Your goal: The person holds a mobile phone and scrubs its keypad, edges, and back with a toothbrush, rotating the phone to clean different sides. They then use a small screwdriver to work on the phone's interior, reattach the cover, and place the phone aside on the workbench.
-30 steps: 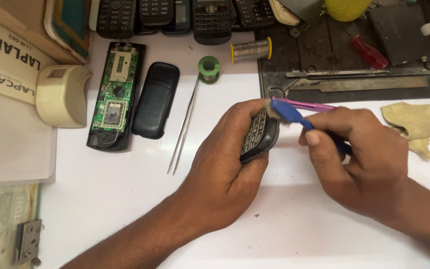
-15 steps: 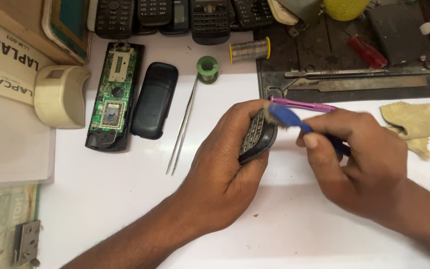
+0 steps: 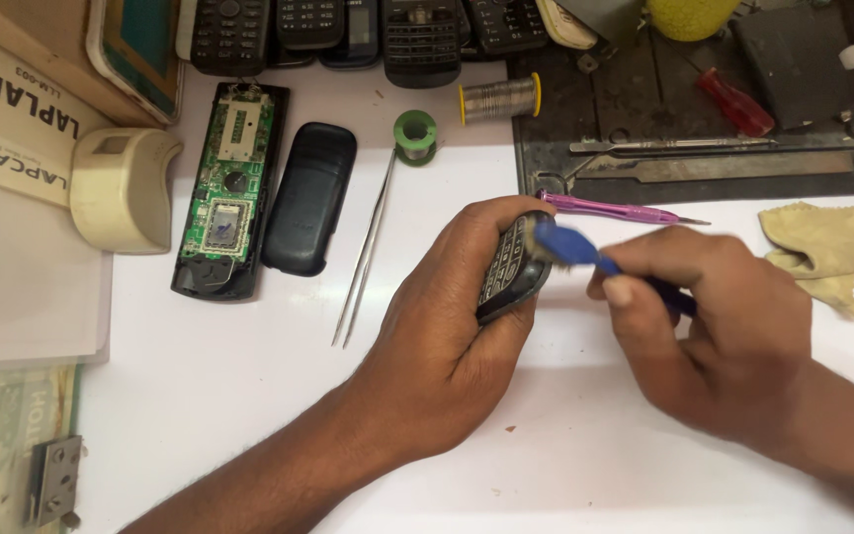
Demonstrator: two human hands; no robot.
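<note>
Your left hand (image 3: 447, 326) grips the phone (image 3: 508, 272) above the counter (image 3: 249, 396), keypad tilted toward the right so the tool can reach. Your right hand (image 3: 714, 326) pinches the blue brush (image 3: 570, 245), head touching the phone's upper edge. Tweezers (image 3: 368, 247) lie just left, within reach.

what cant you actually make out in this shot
All in the head view:
- Phone: mostly wrapped by the left hand; only a strip of keypad shows.
- Blue tool: tip motion-blurred, handle buried in the right hand.
- Row of phones: cut off by the top edge.
</note>
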